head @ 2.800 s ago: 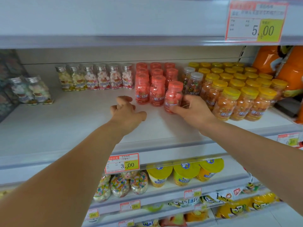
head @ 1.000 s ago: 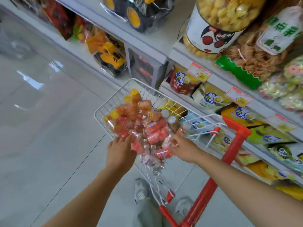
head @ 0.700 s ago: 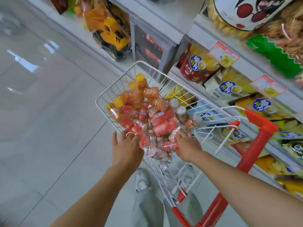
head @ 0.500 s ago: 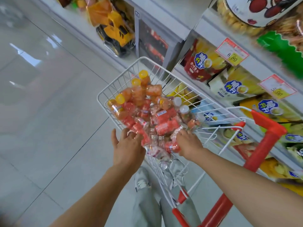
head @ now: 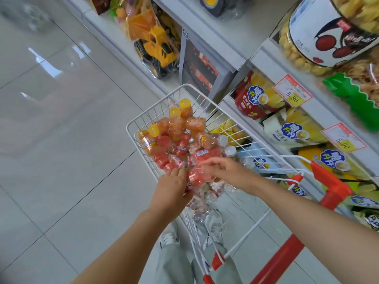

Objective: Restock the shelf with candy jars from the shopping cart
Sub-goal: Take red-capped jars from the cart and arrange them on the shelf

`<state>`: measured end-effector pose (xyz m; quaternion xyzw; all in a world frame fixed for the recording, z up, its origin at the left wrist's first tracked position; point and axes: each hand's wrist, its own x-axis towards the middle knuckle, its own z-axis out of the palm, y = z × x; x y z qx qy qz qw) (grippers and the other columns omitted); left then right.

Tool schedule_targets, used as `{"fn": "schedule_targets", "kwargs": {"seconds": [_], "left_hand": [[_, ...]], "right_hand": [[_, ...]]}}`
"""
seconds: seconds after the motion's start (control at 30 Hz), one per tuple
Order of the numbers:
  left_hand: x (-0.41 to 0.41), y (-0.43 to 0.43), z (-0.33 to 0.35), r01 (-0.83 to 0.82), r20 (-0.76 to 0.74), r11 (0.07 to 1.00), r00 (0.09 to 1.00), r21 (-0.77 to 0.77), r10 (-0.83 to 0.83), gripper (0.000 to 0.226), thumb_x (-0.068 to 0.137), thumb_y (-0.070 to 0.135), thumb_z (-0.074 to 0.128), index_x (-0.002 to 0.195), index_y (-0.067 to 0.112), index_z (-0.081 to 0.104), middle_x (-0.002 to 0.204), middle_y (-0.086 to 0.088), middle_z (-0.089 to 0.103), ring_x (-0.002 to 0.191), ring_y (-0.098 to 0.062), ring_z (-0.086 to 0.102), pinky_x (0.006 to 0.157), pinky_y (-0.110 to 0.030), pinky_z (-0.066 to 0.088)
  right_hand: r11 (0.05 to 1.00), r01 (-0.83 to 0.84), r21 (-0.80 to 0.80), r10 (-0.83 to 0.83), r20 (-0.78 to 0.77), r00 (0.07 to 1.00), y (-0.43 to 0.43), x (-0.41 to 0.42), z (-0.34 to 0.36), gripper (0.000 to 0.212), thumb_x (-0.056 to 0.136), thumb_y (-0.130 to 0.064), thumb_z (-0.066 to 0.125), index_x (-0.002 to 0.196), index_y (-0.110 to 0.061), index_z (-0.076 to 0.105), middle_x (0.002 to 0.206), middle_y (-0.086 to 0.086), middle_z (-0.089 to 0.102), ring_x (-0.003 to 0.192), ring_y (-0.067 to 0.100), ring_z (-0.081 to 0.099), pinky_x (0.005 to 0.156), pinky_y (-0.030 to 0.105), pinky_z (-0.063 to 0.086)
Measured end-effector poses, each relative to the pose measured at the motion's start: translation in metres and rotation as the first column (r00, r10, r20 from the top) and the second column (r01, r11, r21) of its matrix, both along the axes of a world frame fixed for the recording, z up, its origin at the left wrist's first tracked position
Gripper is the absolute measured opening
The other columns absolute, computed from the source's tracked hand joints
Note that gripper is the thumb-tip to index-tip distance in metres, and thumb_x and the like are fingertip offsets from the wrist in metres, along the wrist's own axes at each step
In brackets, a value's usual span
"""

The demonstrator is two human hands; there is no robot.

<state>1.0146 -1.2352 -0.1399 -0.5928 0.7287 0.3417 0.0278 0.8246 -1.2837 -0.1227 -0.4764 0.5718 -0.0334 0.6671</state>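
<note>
A white wire shopping cart (head: pixel 156 104) with a red handle (head: pixel 330 183) stands in front of me, heaped with candy jars. Orange jars with yellow lids (head: pixel 176 124) lie at its far end, red jars (head: pixel 181 147) in the middle, and clear silver-lidded jars (head: pixel 229 150) on the right. My left hand (head: pixel 174 189) reaches in from the near left and grips a red candy jar (head: pixel 194 179) lying on the heap. My right hand (head: pixel 227 171) comes in from the right, with blurred, stretched fingers over the top of that jar and its neighbours.
Store shelves run along the right with snack bags (head: pixel 252 95), price tags (head: pixel 293 93), a large snack tub (head: pixel 320 37) and a bagged yellow toy truck (head: pixel 158 50). Grey tiled floor (head: pixel 61 140) spreads to the left. My legs and a shoe (head: pixel 170 236) are under the cart.
I turned from the shelf down to the cart. Both hands moved deeper into the heap and closer together; the left now grips a red jar, and the right has stretched over it.
</note>
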Motion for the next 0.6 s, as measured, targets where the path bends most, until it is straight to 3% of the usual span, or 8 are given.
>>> {"fn": "schedule_targets", "kwargs": {"seconds": [0.1,0.17,0.23,0.3,0.43,0.6], "left_hand": [[0.004,-0.002,-0.005,-0.090,0.053,0.994,0.994,-0.065,0.094,0.038,0.094,0.043,0.049,0.122,0.018,0.043,0.120,0.002,0.053,0.111,-0.020,0.044,0.095,-0.028,0.031],[0.004,-0.003,-0.008,-0.141,0.051,0.986,0.988,-0.086,0.146,0.035,0.093,0.044,0.050,0.115,0.017,0.046,0.117,0.003,0.056,0.112,-0.020,0.044,0.097,-0.029,0.029],[0.003,-0.004,-0.010,-0.152,0.064,0.985,0.985,-0.086,0.158,0.036,0.093,0.045,0.050,0.114,0.017,0.046,0.115,0.003,0.057,0.112,-0.021,0.044,0.099,-0.029,0.027],[0.001,-0.005,-0.011,-0.148,0.077,0.985,0.985,-0.085,0.155,0.036,0.093,0.046,0.049,0.113,0.017,0.045,0.109,0.003,0.057,0.106,-0.021,0.046,0.097,-0.030,0.028],[-0.001,-0.007,-0.013,-0.144,0.092,0.987,0.984,-0.074,0.150,0.033,0.093,0.048,0.047,0.105,0.018,0.042,0.101,0.003,0.055,0.098,-0.019,0.047,0.095,-0.031,0.031],[-0.002,-0.012,-0.012,-0.139,0.113,0.989,0.983,-0.049,0.144,0.032,0.094,0.049,0.046,0.096,0.019,0.033,0.093,0.005,0.047,0.095,-0.019,0.046,0.094,-0.032,0.033]], "right_hand": [[0.986,0.058,-0.155,-0.095,-0.243,0.965,-0.005,-0.006,-0.028,0.031,0.095,-0.037,0.057,0.121,-0.020,0.059,0.117,-0.005,0.063,0.107,0.012,0.057,0.091,0.027,0.044],[0.975,-0.097,-0.199,-0.014,-0.492,0.871,-0.003,-0.014,-0.052,0.040,0.093,-0.025,0.060,0.131,-0.016,0.049,0.129,0.004,0.056,0.115,0.021,0.052,0.094,0.032,0.043],[0.957,-0.263,-0.124,0.136,-0.608,0.782,0.003,-0.020,-0.072,0.051,0.089,-0.026,0.064,0.135,-0.016,0.043,0.136,0.008,0.051,0.123,0.030,0.048,0.100,0.038,0.041],[0.940,-0.326,-0.100,0.192,-0.635,0.749,0.009,-0.021,-0.086,0.058,0.087,-0.031,0.068,0.136,-0.018,0.041,0.138,0.008,0.049,0.124,0.032,0.047,0.103,0.041,0.040],[0.923,-0.340,-0.183,0.115,-0.710,0.694,0.010,-0.016,-0.093,0.058,0.084,-0.038,0.070,0.133,-0.017,0.045,0.136,0.007,0.049,0.126,0.030,0.043,0.101,0.040,0.037],[0.937,-0.226,-0.267,0.006,-0.633,0.774,0.004,-0.012,-0.088,0.045,0.077,-0.032,0.079,0.108,-0.019,0.049,0.115,0.004,0.063,0.106,0.025,0.058,0.086,0.035,0.046]]}}
